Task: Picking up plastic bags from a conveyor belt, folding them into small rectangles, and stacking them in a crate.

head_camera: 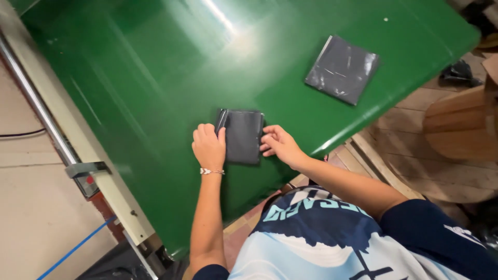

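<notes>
A small folded dark grey cloth [243, 136] lies on the glossy green table [145, 78] near its front edge. My left hand [208, 147] rests on the cloth's left edge with fingers curled and thumb pressing the fabric. My right hand [278, 143] touches the cloth's right edge with its fingertips. A second dark grey piece in clear plastic wrap [342, 68] lies flat farther back to the right, away from both hands.
A metal rail [36, 103] and pale frame run along the table's left side. A round wooden object [461, 124] stands on the wooden floor at the right. A dark bundle [457, 73] lies beyond the table's right corner.
</notes>
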